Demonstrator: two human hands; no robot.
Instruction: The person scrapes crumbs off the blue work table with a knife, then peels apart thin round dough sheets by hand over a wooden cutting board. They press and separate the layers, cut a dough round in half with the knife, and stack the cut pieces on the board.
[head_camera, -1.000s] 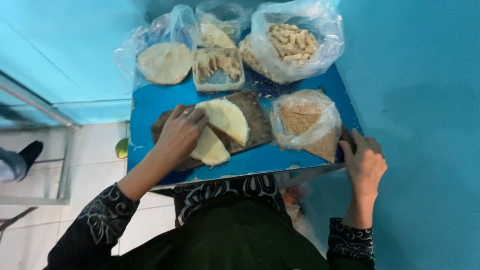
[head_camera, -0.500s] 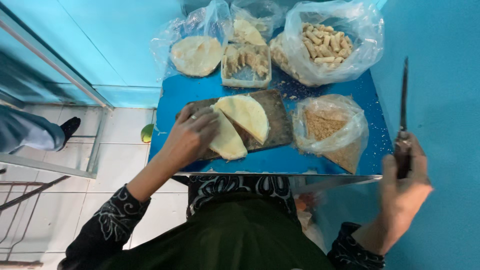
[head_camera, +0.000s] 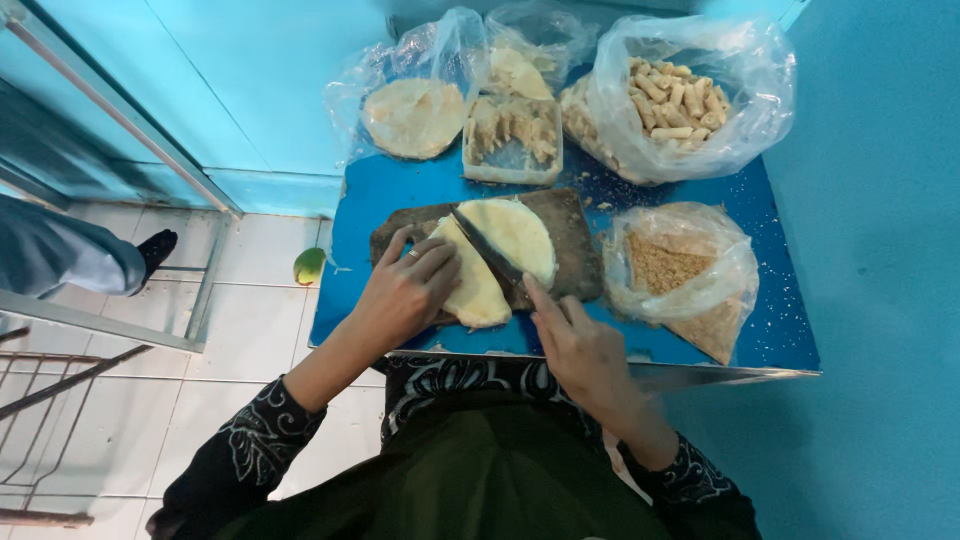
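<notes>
- Fingers (head_camera: 430, 262) of the left hand (head_camera: 405, 295) spread flat, pressing the pale dough round (head_camera: 495, 255) on the cutting board (head_camera: 575, 255).
- Right hand (head_camera: 580, 350) clenched around the knife (head_camera: 487, 249), handle hidden; blade lies across the dough.

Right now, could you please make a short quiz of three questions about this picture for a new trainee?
1. True or false: the knife lies across the pale flat dough.
2. Which hand presses the dough: A. left hand B. right hand?
3. What lies under the dough?

Key: 1 true. 2 A; the right hand holds the knife. 3 A dark cutting board on the blue table.
</notes>
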